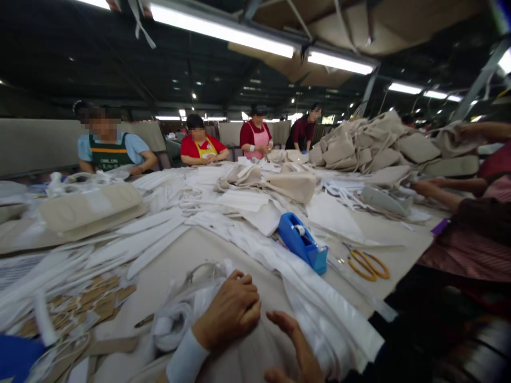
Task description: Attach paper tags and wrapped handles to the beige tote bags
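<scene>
My left hand [231,308], with a white cuff at the wrist, is curled closed over a pale fabric item [255,354] at the front edge of the table. What exactly its fingers pinch is hidden under the palm. White wrapping rolled into a loop [173,324] and a thin curved strap lie just left of that hand. My right hand [297,346] hovers close by on the right, its thumb and fingers apart and nothing between them. A long white sheet strip [319,298] runs beside it.
A blue tape dispenser [301,242] and orange-handled scissors [368,265] lie ahead to the right. Brown tags with strings [99,303] are spread at left. Beige bags [359,143] are heaped at the back right. Several co-workers sit or stand around the table; one's arms reach in from the right.
</scene>
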A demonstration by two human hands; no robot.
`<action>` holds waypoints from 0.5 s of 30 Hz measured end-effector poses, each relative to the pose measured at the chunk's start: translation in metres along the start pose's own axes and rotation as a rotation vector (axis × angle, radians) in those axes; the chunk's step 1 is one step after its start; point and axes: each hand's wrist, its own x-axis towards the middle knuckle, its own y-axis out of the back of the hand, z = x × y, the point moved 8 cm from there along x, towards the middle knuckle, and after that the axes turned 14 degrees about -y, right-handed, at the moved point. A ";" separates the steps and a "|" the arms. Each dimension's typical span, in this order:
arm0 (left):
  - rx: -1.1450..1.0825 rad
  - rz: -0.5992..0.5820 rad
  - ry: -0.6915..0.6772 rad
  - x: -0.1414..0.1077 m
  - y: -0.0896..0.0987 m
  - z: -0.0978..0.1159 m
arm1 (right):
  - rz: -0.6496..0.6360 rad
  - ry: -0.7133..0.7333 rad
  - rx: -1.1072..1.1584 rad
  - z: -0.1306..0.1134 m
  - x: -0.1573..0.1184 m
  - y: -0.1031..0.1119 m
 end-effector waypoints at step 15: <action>-0.037 -0.011 0.020 0.004 -0.001 -0.007 | -0.428 -0.125 -0.013 -0.010 0.013 -0.006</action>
